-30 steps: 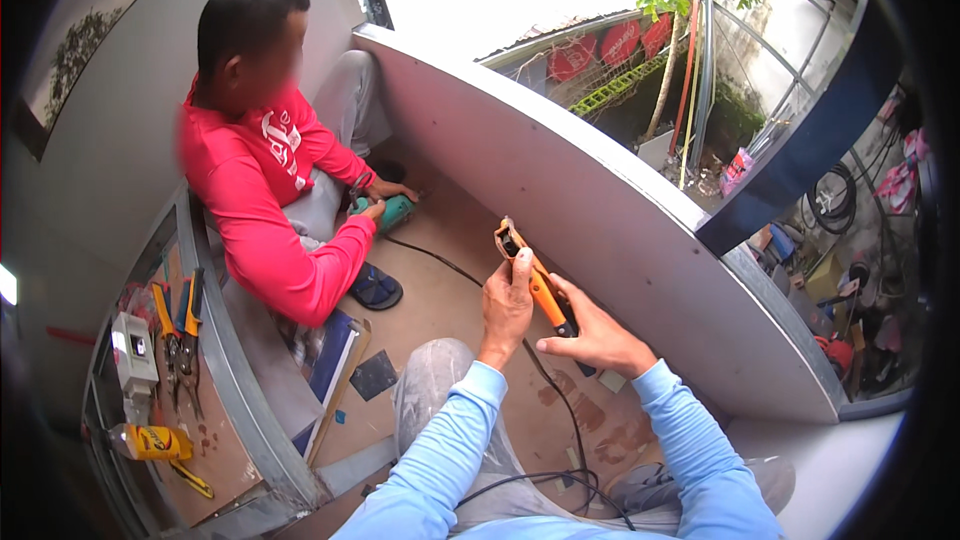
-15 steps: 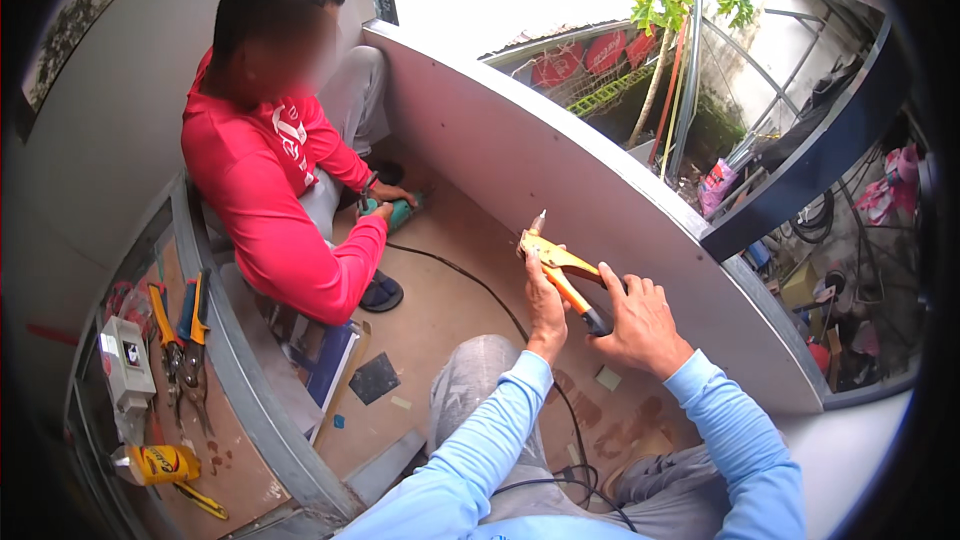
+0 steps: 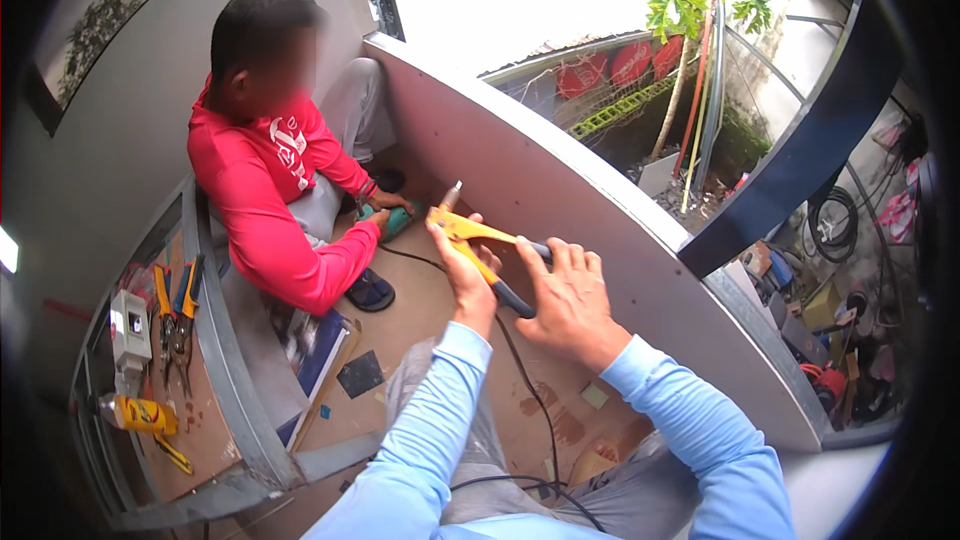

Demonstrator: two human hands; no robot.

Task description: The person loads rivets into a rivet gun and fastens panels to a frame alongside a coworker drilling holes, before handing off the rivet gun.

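In front of me I hold a yellow hand riveter [image 3: 482, 232] with black grips, its metal nose tilted up and away. My left hand [image 3: 468, 275] is closed around its body, below the head. The two handles are spread apart. At the grip ends is my right hand [image 3: 572, 302], with its thumb by the lower grip and its fingers by the upper one; its palm side is partly hidden. Beyond, a person in a red long-sleeved shirt [image 3: 265, 200] sits with both hands on a green power tool [image 3: 397, 222].
At left, snips [image 3: 183, 315], a white plastic box [image 3: 131, 330], a yellow bottle [image 3: 140, 414] and a yellow cutter [image 3: 174, 455] lie on a metal-framed panel. A black cable [image 3: 520, 360] crosses the floor. A low white panel wall [image 3: 560, 210] with a dark curved beam [image 3: 800, 160] borders the right.
Both my hands and the riveter have shifted left in view. The upper handle's black grip now shows beside my right hand. The view has turned slightly; the other person stays seated.
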